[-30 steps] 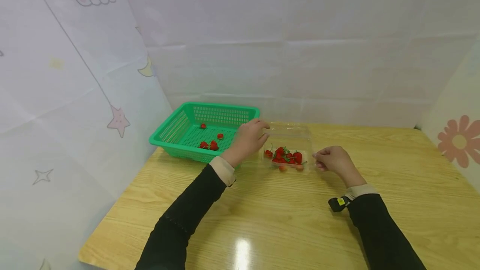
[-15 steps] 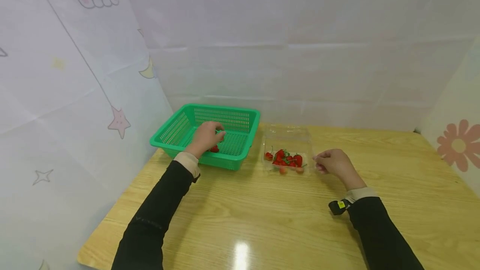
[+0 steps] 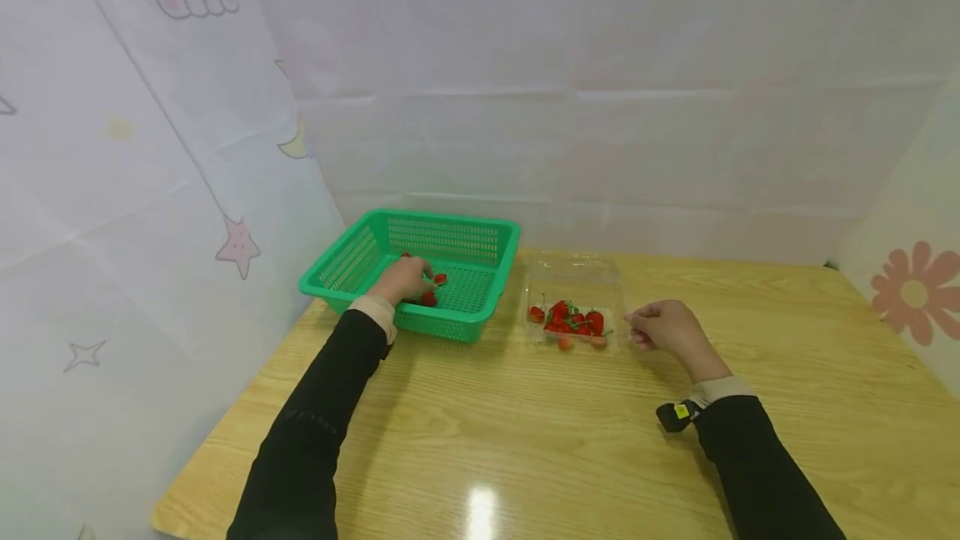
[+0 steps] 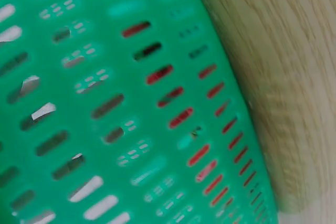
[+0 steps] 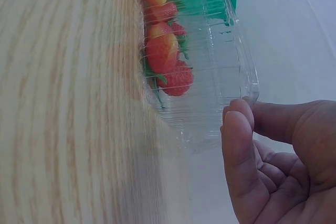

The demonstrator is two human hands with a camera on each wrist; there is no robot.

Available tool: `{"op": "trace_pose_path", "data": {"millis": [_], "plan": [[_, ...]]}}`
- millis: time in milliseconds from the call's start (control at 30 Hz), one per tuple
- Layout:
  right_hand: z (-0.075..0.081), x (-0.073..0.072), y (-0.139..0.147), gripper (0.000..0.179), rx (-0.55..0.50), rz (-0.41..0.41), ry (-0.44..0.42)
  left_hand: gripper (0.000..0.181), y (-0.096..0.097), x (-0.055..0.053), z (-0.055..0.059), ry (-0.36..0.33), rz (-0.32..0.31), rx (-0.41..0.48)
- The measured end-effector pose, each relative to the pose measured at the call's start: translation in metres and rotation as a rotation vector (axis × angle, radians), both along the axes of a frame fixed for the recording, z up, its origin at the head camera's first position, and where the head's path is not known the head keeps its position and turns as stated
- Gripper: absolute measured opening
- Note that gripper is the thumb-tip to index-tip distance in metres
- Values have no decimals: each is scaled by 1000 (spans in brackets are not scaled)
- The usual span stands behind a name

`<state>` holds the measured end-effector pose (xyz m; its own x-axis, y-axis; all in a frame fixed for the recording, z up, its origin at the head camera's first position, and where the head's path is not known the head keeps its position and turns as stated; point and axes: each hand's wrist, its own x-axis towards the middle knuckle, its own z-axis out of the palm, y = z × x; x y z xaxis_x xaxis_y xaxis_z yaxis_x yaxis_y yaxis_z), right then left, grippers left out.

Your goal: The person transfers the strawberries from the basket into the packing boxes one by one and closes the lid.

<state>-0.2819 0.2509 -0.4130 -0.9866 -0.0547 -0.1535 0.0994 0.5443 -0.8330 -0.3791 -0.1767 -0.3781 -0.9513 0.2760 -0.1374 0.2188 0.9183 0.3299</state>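
A green slotted basket (image 3: pixel 491 298) stands at the back left of the table. My left hand (image 3: pixel 405 280) reaches down inside it, right at several strawberries (image 3: pixel 428 299); its fingertips are mostly hidden, and I cannot tell whether they grip one. Another strawberry (image 3: pixel 440 279) lies just right of the thumb. In the left wrist view the basket's wall (image 4: pixel 100 129) hides the hand, and red shows through its slots. My right hand (image 3: pixel 667 327) pinches the rim of a clear plastic box (image 5: pixel 215 77) between thumb and fingers. Strawberries (image 5: pixel 162 54) with green stems lie in the box.
The wooden table (image 3: pixel 487 423) runs up to a white cloth backdrop (image 3: pixel 637 148), with a printed cloth on the left side. The box stands just right of the basket, a small gap between them.
My left hand has moved from beside the clear box leftward over the basket, then down into it among the strawberries. My right hand has stayed at the box's rim.
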Motion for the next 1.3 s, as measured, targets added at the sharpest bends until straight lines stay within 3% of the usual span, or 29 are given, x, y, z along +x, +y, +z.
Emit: {"op": "trace_pose_path", "data": {"millis": [167, 367, 567, 800, 1300], "plan": [[0, 0, 0, 34, -11, 0, 3, 39, -2, -3, -2, -53, -7, -33], [-1, -2, 2, 35, -7, 0, 5, 39, 1, -5, -1, -135, -86, -71], [-1, -1, 2, 35, 4, 3, 6, 30, 1, -7, -5, -142, -131, -90], [-1, -1, 1, 34, -6, 4, 5, 32, -1, -12, -11, -151, -170, -120], [3, 3, 1, 34, -7, 13, 4, 28, -2, -17, -14, -121, -120, -73]]}}
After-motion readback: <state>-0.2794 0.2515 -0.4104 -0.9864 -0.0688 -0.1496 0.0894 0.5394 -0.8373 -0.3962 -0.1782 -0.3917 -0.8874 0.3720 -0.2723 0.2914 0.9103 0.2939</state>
